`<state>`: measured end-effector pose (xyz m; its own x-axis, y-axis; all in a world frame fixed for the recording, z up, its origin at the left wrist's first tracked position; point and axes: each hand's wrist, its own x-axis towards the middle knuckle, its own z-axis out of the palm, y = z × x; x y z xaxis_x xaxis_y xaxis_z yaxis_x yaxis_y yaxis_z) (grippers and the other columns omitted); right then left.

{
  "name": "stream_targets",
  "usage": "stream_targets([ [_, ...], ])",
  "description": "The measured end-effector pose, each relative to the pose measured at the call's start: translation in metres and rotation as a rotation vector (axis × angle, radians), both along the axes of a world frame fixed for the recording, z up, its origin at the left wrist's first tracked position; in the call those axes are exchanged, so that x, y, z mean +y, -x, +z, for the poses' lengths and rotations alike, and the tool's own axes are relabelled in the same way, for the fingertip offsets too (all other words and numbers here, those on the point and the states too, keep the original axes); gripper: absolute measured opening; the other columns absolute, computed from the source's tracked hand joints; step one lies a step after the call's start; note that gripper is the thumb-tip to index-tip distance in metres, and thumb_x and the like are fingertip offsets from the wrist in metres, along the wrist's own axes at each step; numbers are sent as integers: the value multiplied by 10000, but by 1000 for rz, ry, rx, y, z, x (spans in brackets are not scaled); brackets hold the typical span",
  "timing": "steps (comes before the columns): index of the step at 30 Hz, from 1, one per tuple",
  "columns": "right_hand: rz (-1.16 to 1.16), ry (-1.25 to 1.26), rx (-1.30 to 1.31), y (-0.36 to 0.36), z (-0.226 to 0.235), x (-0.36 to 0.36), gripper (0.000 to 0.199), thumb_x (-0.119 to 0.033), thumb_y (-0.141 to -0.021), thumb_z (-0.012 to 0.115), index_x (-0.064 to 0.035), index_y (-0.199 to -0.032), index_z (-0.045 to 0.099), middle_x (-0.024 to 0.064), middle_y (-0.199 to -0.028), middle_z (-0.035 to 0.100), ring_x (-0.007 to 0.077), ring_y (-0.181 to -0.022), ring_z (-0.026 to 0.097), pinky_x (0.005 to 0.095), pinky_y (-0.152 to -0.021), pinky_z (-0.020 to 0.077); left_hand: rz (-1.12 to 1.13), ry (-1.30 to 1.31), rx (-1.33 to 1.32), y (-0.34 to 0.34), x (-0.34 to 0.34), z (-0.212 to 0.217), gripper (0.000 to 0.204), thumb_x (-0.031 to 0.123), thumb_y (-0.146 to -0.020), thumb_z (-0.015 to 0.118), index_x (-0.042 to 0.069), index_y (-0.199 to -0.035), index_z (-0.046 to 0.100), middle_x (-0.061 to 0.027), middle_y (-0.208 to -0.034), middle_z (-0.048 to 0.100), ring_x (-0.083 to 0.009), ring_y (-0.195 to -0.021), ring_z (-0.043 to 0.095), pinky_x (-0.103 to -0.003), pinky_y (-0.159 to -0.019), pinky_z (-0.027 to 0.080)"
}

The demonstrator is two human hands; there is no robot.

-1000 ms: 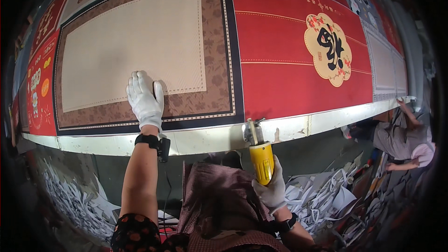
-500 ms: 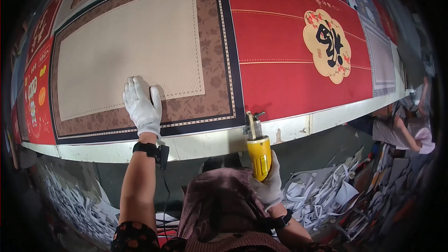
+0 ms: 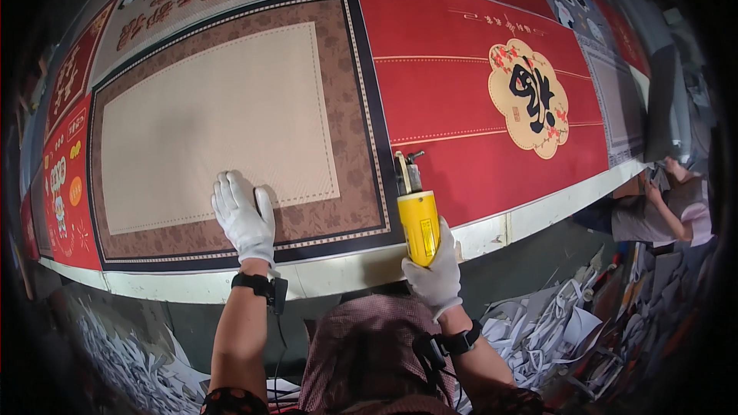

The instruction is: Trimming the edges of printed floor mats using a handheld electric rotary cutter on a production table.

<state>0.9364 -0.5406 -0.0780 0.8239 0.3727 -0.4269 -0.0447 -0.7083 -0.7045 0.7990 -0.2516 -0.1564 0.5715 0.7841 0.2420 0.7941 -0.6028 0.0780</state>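
My left hand (image 3: 244,217), in a white glove, lies flat with fingers spread on the brown patterned border of a beige mat (image 3: 223,119) printed on a wide sheet. My right hand (image 3: 435,272), also gloved, grips a yellow hand-held cutting tool (image 3: 417,219). The tool's metal head (image 3: 406,171) sits on the dark border line between the beige mat and the red mat (image 3: 477,92) with a cream flower emblem (image 3: 529,97).
The sheet's white margin (image 3: 338,275) runs along the table's near edge. White offcut strips pile on the floor at the lower right (image 3: 553,330) and lower left (image 3: 123,361). Another person (image 3: 661,207) crouches at the right end of the table. More printed mats lie at the left (image 3: 61,177).
The cutting tool has moved up from the white margin onto the dark border between the mats. My left hand stays pressed on the brown border. The view has shifted closer to the table.
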Motion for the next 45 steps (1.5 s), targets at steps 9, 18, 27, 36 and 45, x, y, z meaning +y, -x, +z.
stream_targets([
  [9,-60,-109,-32,-51,-20,60,896,-106,-731,707,5,-1497,257,218,-1356,500,348,-1246,528,382,-1060,415,-17,22,-17,1,-1,4,643,299,-933,559,-61,-1432,374,-252,-1469,401,-416,-1376,355,-506,-1165,250],
  [18,-69,-119,-31,-117,-37,126,909,-87,-725,723,-32,-1506,263,198,-1345,519,330,-1226,551,374,-1026,451,14,111,14,2,-1,4,673,275,-900,569,-74,-1437,363,-276,-1471,388,-445,-1371,349,-526,-1167,236],
  [27,-88,-197,-19,-175,-54,185,914,-69,-713,723,-35,-1506,269,194,-1328,533,320,-1214,562,363,-1028,447,34,156,74,1,0,8,694,309,-900,552,-68,-1444,343,-284,-1491,360,-452,-1394,322,-542,-1167,232],
  [36,-118,-388,22,-217,-56,239,877,-45,-704,695,-22,-1484,294,159,-1280,552,270,-1171,580,332,-1008,451,46,192,110,6,-2,10,680,309,-919,500,-57,-1463,317,-276,-1507,333,-465,-1409,281,-562,-1167,213],
  [45,-133,-536,26,-252,-53,276,875,-57,-699,698,33,-1465,285,161,-1263,559,237,-1134,586,311,-973,464,37,191,99,6,-4,9,698,313,-905,522,-60,-1458,318,-288,-1492,341,-480,-1393,298,-584,-1153,226],
])
